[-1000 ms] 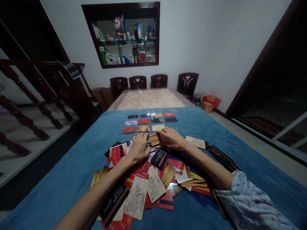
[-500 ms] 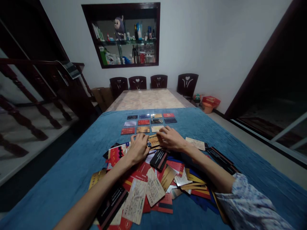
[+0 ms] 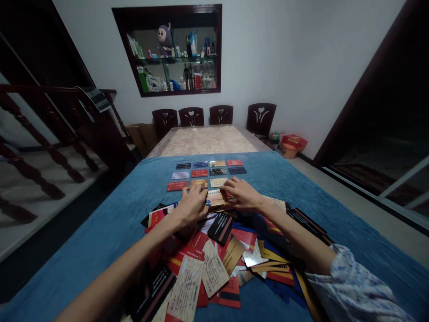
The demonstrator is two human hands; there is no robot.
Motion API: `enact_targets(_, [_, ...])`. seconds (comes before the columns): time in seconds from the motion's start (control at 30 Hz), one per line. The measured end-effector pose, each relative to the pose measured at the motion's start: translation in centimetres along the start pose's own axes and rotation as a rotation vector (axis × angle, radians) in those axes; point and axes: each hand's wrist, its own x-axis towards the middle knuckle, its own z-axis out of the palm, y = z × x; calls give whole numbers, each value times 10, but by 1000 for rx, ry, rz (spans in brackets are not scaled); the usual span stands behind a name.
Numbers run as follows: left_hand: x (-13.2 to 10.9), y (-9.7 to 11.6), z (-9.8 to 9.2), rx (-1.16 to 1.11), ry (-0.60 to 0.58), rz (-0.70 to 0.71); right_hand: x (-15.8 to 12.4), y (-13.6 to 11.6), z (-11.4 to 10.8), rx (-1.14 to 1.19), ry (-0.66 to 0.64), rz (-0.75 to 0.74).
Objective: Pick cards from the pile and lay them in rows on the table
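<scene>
left hand [image 3: 192,206] and right hand [image 3: 244,195]: pinching pale card [image 3: 215,197] between them | beyond them: eleven cards [image 3: 199,173] in rows | nearer side: big pile [image 3: 219,229], seemingly most left

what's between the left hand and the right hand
A pale printed card lies there, with the left hand at one end and the right hand at the other, as the head view shows.

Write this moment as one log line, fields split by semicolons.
held card: between both hands; left hand: at left end; right hand: at right end; card pile: nearer wearer; card rows: farther off
</scene>
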Motion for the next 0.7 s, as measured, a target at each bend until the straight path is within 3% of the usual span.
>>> enact_targets(0.3, [19,-8,-9,-3,9,83,7,7,-28,-12,-62,8])
enact_targets(0.7, [57,-34,-5,-30,3,146,30,41,-22,14,-53,-15])
